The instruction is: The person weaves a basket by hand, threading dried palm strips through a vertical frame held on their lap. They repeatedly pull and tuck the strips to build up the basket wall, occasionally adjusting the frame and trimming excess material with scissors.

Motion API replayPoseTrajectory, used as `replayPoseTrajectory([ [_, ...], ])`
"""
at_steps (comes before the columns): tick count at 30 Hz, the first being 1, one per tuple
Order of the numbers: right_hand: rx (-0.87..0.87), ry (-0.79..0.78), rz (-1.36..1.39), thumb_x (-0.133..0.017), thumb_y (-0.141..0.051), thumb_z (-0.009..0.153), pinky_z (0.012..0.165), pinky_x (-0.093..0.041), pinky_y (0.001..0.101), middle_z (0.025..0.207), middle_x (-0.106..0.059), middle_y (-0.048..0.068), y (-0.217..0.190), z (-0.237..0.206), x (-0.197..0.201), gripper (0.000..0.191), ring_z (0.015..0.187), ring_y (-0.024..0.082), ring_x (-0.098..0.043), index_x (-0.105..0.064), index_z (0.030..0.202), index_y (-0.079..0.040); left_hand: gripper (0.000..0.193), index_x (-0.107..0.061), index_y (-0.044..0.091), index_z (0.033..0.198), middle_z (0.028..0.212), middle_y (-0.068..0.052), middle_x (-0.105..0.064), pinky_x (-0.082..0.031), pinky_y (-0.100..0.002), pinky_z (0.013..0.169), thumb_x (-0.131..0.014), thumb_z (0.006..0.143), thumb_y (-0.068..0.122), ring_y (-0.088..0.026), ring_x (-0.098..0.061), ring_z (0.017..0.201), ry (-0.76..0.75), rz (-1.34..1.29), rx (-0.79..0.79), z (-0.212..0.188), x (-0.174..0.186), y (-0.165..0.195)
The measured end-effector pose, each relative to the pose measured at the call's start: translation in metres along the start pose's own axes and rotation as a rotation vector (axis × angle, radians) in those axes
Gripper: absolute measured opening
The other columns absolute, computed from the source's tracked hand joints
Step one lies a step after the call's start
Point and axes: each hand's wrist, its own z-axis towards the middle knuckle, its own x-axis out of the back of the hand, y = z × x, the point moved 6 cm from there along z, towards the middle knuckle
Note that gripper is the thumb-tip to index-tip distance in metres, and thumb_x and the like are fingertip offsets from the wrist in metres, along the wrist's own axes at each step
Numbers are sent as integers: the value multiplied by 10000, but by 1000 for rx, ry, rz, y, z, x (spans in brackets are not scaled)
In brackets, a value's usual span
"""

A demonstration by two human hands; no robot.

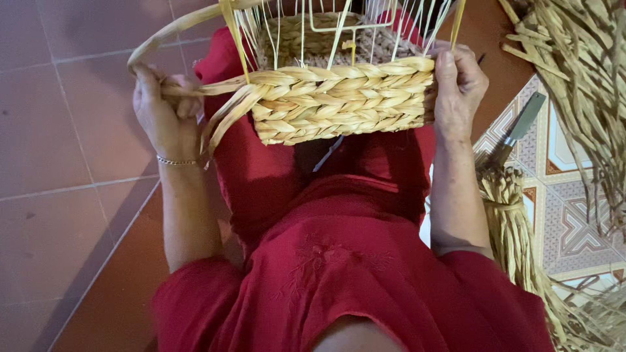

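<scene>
Basket: a half-woven basket (342, 101) of thick braided straw on a white wire frame (339, 26) rests on the person's lap, at about 12 o'clock from the body, its woven wall facing the camera.
Left hand: the left hand (163, 111) sits at the basket's 9 o'clock side, forearm reaching up from the red sleeve, wrist with a thin bracelet (176, 161); fingers are curled shut around loose straw strands (218, 107) running off the weave's left end.
Right hand: the right hand (460, 88) is at the basket's 3 o'clock edge, forearm near upright, fingers wrapped over the top right corner of the braid, thumb pressed on the wall, gripping the basket.
Clothing: red dress (339, 261) covers the lap beneath the basket.
Surroundings: bundled dry straw (515, 221) lies at 4 o'clock, more loose straw (580, 72) at 2 o'clock; a knife (521, 127) lies on the patterned tiles (567, 234) between them.
</scene>
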Motion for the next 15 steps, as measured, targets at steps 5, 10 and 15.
replayPoseTrajectory([
  [5,-97,23,61,-649,-193,1131,786,-469,268,1096,-686,18,5,6,-5,176,896,96,-560,-696,1033,-54,167,-558,92,985,649,-124,-569,-307,-297,447,-515,1013,251,-149,-427,473,192,-220,67,-9,29,-19],
  [10,-224,-46,52,-513,-287,1029,943,-536,267,1117,-703,-24,5,7,-10,236,1031,77,-648,-678,1072,-124,307,-541,101,913,642,-27,-490,-303,-329,388,-614,1120,316,-148,-446,481,169,127,-85,1,52,-16],
  [15,-34,-67,113,-589,-235,1196,984,-472,293,1179,-657,39,13,15,-6,241,1071,126,-582,-659,1094,-27,588,-577,61,737,547,-127,-528,-253,-336,369,-435,1020,557,-184,-367,374,199,-392,142,32,58,-43],
])
